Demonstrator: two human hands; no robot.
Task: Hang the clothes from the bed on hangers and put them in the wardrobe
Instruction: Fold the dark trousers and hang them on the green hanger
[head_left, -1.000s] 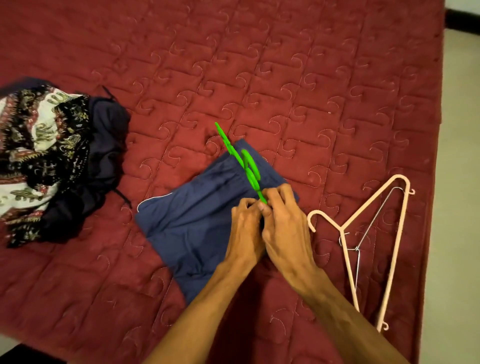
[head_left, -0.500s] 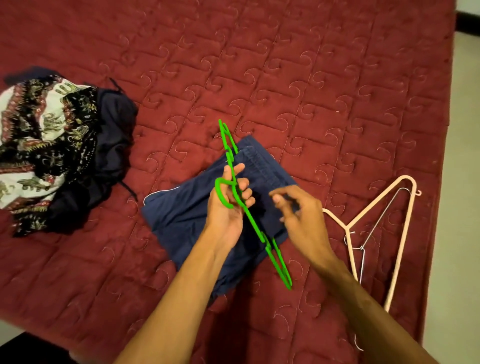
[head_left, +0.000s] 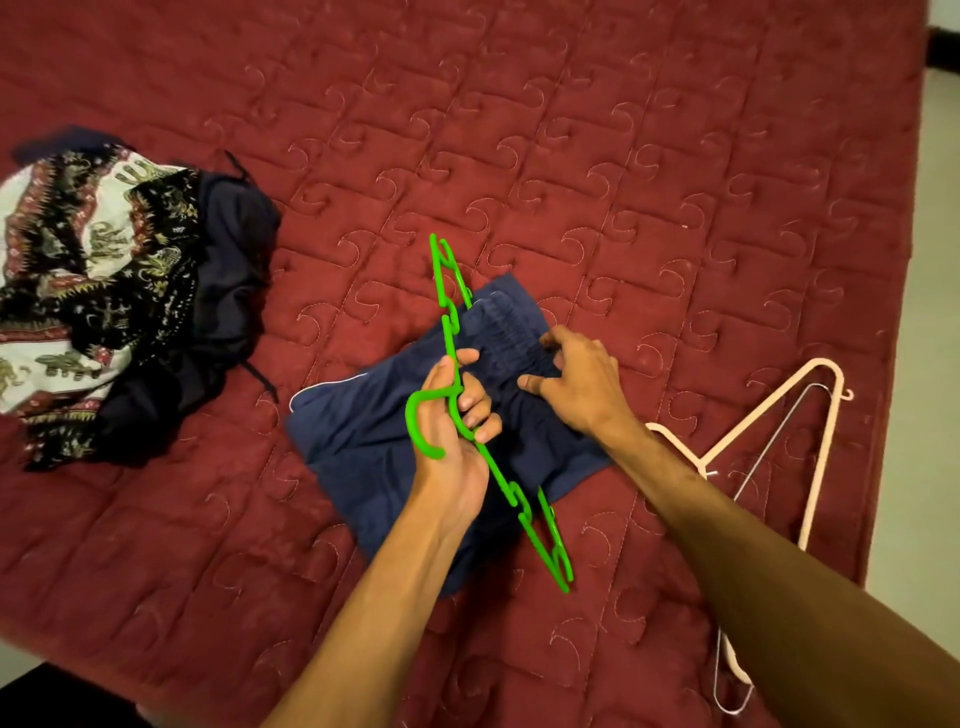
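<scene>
Two hands work over the bed, which has a red quilted cover. The left hand holds one green hanger; its grip is closed around the middle of the hanger, just below the hook, and the hanger is raised at a slant above the cloth. One pair of blue shorts lies folded flat on the bed, under both hands. The right hand rests on the gathered waistband with bent fingers and the thumb spread out; if its grip already pinches the cloth I cannot tell. Two more hangers lie together near the right edge of the bed: one cream hanger and one thin wire hanger. At the left is one pile with a patterned cloth and a dark garment.
</scene>
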